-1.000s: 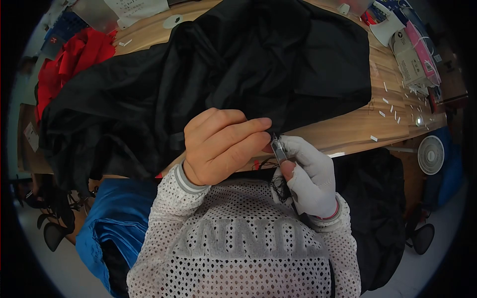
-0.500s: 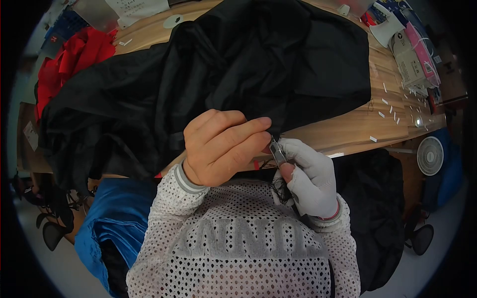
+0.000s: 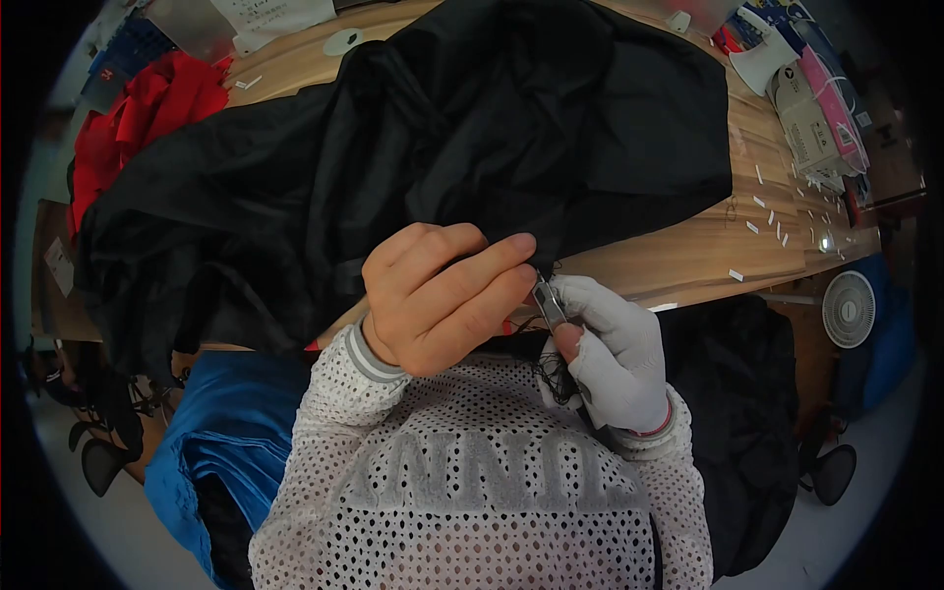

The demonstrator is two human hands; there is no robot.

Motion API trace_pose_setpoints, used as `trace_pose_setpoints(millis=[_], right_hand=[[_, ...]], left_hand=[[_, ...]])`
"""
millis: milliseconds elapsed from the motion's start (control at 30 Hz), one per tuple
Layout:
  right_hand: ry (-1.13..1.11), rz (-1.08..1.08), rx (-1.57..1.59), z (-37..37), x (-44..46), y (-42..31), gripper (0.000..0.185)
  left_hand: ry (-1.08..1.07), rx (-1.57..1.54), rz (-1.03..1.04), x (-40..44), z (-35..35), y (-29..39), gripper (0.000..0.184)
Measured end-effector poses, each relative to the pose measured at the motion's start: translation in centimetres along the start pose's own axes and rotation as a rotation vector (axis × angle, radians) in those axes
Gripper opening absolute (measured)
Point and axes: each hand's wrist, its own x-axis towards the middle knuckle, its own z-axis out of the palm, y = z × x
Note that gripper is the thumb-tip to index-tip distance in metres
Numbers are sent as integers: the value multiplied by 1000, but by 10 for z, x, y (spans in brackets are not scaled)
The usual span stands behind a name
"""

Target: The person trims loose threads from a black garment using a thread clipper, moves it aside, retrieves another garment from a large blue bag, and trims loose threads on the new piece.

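Black fabric (image 3: 492, 118) lies in loose folds over the wooden table. My bare left hand (image 3: 442, 300) is closed at the near edge of this cloth, thumb and fingers pinching it; the pinched spot is mostly hidden behind the fingers. In a white glove with the thumb tip exposed, my right hand (image 3: 619, 354) grips small metal thread snips (image 3: 549, 300). Their tips point up and left, right beside my left fingertips. A tangle of black threads (image 3: 556, 379) hangs below the snips, against the gloved fingers.
Red cloth (image 3: 147, 108) is heaped at the table's left end, and blue fabric (image 3: 231, 423) hangs below at left. Small white scraps (image 3: 757, 226) are scattered on the tabletop (image 3: 678, 251). A cardboard box (image 3: 806, 128) stands at the right, with a small fan (image 3: 849, 308) beyond the table edge.
Almost nothing differs. My left hand has dipped very slightly, while the snips and my right hand keep their place at the cloth's edge.
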Motion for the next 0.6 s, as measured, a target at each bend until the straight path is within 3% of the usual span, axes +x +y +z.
trace_pose_setpoints(millis=[333, 600], right_hand=[[37, -82, -50, 2, 1, 0, 32], [166, -226, -281, 8, 5, 6, 19]], left_hand=[[20, -11, -2, -1, 2, 1, 21], [72, -72, -9, 3, 13, 3, 15]])
